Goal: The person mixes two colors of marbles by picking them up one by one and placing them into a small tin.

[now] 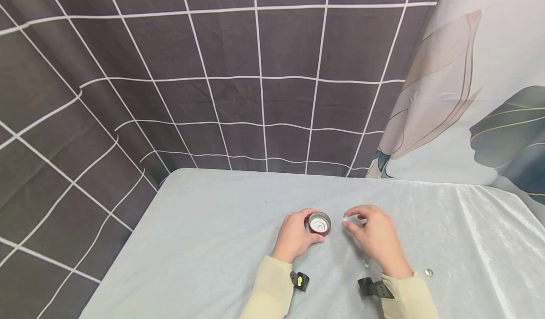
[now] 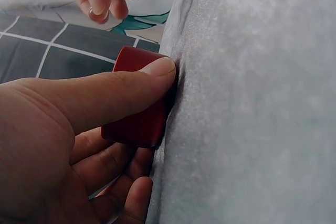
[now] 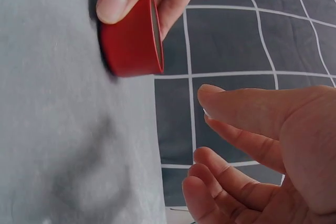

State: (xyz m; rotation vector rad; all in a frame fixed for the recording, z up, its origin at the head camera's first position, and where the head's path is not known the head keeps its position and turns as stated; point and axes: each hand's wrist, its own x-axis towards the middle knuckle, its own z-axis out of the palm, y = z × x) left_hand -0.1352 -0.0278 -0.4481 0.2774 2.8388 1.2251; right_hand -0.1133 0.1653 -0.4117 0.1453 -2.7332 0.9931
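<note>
Steady Left, Pinch Right

The small red container (image 3: 131, 40) is standing open side up on the pale cloth (image 1: 204, 243), right of lower centre in the head view. The left hand (image 1: 294, 234) is gripping its wall between thumb and fingers, spread only to the container's width, apparently to steady it while leaving the mouth unobstructed. Just right of it, the right hand (image 1: 374, 234) is pinching a small clear piece (image 1: 345, 218) between thumb and fingertip, nearly closed, likely for fine control; its other fingers are curving loosely, holding nothing. Both sleeved forearms (image 1: 270, 288) are reaching in from the bottom edge. A greenish glass piece (image 1: 428, 272) is lying at lower right.
</note>
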